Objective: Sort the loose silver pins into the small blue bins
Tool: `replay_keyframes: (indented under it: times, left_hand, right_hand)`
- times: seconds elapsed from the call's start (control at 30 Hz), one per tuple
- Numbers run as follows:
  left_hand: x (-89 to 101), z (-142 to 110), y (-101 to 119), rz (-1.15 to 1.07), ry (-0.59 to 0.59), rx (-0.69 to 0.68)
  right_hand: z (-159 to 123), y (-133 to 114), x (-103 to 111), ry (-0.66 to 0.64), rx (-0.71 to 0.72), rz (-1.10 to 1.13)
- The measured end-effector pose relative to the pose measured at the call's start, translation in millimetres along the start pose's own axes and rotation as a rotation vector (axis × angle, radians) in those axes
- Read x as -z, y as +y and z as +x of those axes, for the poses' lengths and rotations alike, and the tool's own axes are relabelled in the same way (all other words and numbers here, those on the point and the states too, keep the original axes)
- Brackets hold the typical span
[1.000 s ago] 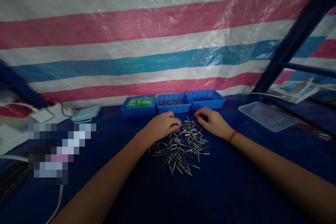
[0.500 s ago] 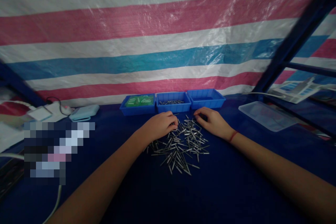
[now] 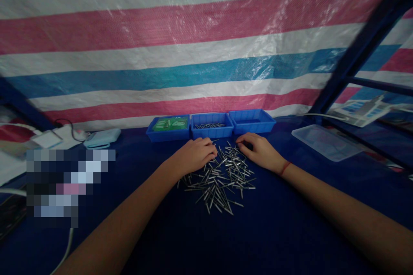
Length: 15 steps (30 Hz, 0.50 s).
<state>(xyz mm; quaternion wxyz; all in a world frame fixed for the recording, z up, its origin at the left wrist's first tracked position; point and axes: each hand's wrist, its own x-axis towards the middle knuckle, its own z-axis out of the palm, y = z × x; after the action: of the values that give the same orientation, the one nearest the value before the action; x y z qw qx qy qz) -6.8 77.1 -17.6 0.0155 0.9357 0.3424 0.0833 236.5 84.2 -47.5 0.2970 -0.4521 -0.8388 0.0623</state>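
A loose pile of thin metal blind rivets lies on the dark blue tabletop. At its upper left edge is my left hand, fingers curled inward and closed. A thin rivet stem shows just beyond those fingers; whether they grip it I cannot tell. My right hand rests at the pile's upper right, thumb and forefinger pinched together beside the outermost rivets. Anything between them is too small to make out. Behind the pile, the middle blue bin holds more rivets.
The left blue bin contains green packets; the right blue bin adjoins the middle one. A clear plastic lid lies to the right. At left are a light blue case, a cable and a power strip. Striped sheeting hangs behind.
My right hand has shifted very slightly left, its thumb and forefinger still together. The left hand stays at the pile's edge. The whole view has drifted slightly; the pile looks the same.
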Motion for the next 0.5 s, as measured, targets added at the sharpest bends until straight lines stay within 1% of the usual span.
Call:
replay_keyframes:
  times: [0.23,0.37,0.43,0.5]
  left_hand:
    - [4.9,-3.0,-0.9,-0.005,-0.031,0.013]
    - [5.7,-6.1,1.9,-0.013,-0.018,0.029]
    - [5.6,-7.6,2.9,-0.024,-0.007,0.029]
    - [6.1,-9.9,3.9,-0.07,0.025,0.023]
  right_hand:
    - [0.1,-2.7,0.0,0.0,0.018,0.005]
    - [0.0,-2.0,0.3,0.011,0.026,0.016]
    - [-0.1,-2.4,1.6,0.036,0.023,0.02]
    - [-0.7,-6.1,3.5,0.089,0.009,0.023]
